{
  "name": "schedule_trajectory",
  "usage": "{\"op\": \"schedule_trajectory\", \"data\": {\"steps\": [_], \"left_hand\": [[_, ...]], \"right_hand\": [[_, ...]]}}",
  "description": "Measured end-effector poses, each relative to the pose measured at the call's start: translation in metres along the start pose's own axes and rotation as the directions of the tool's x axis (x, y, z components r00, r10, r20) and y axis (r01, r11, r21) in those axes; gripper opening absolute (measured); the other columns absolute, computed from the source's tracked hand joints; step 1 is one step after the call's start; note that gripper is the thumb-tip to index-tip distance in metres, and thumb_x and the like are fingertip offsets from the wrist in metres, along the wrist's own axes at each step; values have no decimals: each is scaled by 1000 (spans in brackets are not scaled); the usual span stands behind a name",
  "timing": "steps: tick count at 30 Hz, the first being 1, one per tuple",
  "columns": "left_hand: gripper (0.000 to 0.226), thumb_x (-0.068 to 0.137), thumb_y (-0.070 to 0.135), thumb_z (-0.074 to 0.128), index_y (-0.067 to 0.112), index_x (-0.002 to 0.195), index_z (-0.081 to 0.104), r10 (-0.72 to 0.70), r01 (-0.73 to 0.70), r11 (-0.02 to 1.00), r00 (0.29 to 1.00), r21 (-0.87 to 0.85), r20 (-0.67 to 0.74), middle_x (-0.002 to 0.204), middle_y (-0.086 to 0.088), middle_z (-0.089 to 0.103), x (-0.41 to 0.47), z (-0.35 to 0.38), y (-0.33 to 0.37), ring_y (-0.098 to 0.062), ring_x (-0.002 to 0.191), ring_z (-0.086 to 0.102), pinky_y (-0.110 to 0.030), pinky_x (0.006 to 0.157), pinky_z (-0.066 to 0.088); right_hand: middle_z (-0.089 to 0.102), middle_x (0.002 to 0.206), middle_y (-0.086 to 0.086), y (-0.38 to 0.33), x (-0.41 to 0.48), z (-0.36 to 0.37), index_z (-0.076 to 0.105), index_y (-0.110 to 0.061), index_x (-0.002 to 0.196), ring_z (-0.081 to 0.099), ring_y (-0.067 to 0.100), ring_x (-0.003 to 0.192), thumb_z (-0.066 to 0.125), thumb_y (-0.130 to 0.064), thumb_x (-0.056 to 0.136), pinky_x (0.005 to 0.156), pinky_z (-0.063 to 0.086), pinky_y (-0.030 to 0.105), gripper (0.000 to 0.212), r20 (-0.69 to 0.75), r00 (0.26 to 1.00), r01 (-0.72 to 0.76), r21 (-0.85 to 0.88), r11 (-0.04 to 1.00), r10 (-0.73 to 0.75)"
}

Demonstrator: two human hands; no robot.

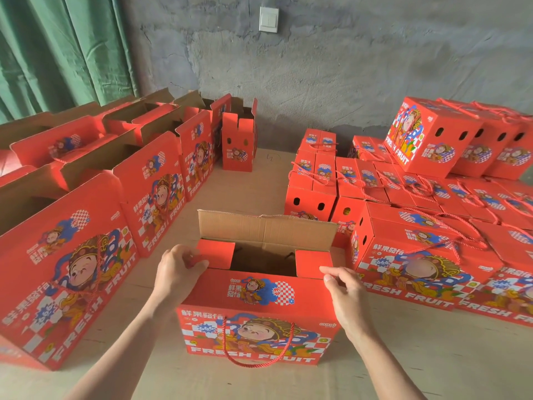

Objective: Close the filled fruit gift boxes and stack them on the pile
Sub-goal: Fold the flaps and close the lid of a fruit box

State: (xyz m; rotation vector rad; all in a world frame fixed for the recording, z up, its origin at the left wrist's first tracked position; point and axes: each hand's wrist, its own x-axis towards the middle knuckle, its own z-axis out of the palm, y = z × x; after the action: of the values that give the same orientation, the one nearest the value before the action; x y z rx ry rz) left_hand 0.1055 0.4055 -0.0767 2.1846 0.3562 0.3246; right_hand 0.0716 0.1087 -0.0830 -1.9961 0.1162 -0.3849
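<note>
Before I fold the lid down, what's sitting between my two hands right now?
In the head view, between your left hand and right hand lies the open box: its two red end flaps folded in, a dark gap between.

Small packing and storage room being indicated: rough grey plaster wall (pixel 346 67) being left bare, light switch (pixel 268 19), green curtain (pixel 57 47); open gift boxes (pixel 161 192) being lined up in rows, closed boxes (pixel 418 180) being piled opposite.

From the head we look forward and down, close over the left hand (pixel 176 274), the right hand (pixel 344 295) and the gift box (pixel 256 293) between them.
</note>
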Motion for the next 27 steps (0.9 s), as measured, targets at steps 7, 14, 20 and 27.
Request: {"op": "schedule_trajectory", "data": {"steps": [7, 14, 20, 27], "left_hand": [[63, 88, 1, 59, 11, 144, 32, 39, -30, 998, 983, -52, 180, 140, -10, 41, 4, 0, 5, -28, 123, 45, -40, 97, 43], [100, 83, -22, 38, 37, 143, -15, 285, -231, 947, 925, -222, 252, 158, 7, -1, -2, -1, 10, -10, 145, 8, -42, 117, 21], [103, 78, -23, 45, 32, 148, -7, 292, -262, 941, 948, -213, 127, 157, 4, 9, -8, -1, 11, -25, 140, 26, -49, 107, 33], [65, 66, 57, 67, 22, 121, 63, 423, -444, 888, 890, 116, 171, 145, 10, 36, -14, -1, 5, -16, 144, 19, -48, 117, 12]], "right_hand": [[35, 149, 13, -7, 17, 1, 67, -2, 83, 40, 23, 134, 55, 9, 85, 102, 37, 30, 17, 139, 985, 137, -273, 952, -102], [27, 151, 4, -7, 21, 7, 39, -19, 132, 32, 10, 135, 45, 20, 79, 102, 37, 21, 67, 116, 991, 78, -38, 996, -73], [45, 130, -13, -4, 25, 4, 43, -31, 131, 58, 27, 92, 48, 23, 76, 74, 52, 26, 78, 119, 992, -67, 197, 978, 44], [42, 137, -2, 0, 22, -8, 57, -15, 114, 35, 11, 131, 67, 10, 75, 105, 26, 19, 47, 272, 962, 17, 73, 997, -36]]}}
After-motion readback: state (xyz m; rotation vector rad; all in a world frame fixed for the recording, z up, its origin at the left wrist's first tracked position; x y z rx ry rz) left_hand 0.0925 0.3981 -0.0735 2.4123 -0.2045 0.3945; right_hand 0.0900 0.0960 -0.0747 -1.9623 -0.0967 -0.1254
